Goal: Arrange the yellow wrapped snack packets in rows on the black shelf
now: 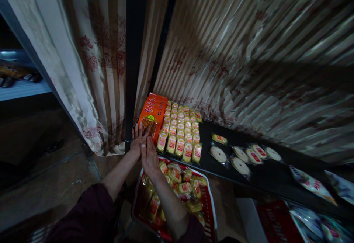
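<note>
My left hand (138, 139) lies with its fingers stretched out on the lower left part of the front orange packet (153, 119), which has a picture of brown sticks on it. Close against it, my right hand (150, 158) has its fingers extended toward the packet's lower edge; neither hand grips anything. More orange packets overlap behind the front one. Beside them on the black shelf (206, 154) stand rows of small yellow wrapped cakes (179, 145). Under my right forearm is a red basket (211, 202) holding many loose yellow wrapped cakes (184, 187).
Farther right on the shelf lie several round wrapped pale biscuits (240, 165) and a white bag (312, 184). A striped curtain (221, 51) hangs behind the shelf. A dark upright post (134, 58) rises at its left end. Below right sits a red box (276, 221).
</note>
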### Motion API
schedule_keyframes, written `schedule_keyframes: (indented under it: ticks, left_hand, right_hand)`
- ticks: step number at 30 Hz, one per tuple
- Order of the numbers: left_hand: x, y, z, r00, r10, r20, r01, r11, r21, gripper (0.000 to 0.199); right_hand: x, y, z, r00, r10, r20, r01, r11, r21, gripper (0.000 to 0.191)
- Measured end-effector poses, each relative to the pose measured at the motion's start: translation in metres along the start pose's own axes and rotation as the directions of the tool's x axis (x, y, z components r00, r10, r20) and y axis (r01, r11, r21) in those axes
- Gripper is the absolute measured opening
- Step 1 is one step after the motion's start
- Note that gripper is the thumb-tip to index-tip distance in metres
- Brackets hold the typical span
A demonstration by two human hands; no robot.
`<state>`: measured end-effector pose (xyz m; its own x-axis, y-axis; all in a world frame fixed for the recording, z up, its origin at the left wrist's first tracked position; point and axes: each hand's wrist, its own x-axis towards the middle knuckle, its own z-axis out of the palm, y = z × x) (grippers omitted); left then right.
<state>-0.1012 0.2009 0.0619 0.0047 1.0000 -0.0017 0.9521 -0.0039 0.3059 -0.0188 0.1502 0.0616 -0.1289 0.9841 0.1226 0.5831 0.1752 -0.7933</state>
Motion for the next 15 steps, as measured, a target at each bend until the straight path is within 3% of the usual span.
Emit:
schedule_keyframes:
  ticks: [8, 15]
  left_hand:
    - [-0.0003, 0.0012, 0.0016, 1.0, 0.026, -0.009, -0.026, 0.999, 0.034, 0.055]
    - [0.002, 0.0015, 0.0062, 1.0, 0.011, -0.009, -0.011, 0.999, 0.038, 0.054]
  right_hand:
    - [-0.0032, 0.005, 0.0021, 0.999, -0.009, -0.051, 0.009, 1.0, 0.003, 0.065]
    - [-0.0029, 0.0027, 0.0003, 1.0, 0.002, -0.026, -0.002, 1.0, 0.011, 0.067]
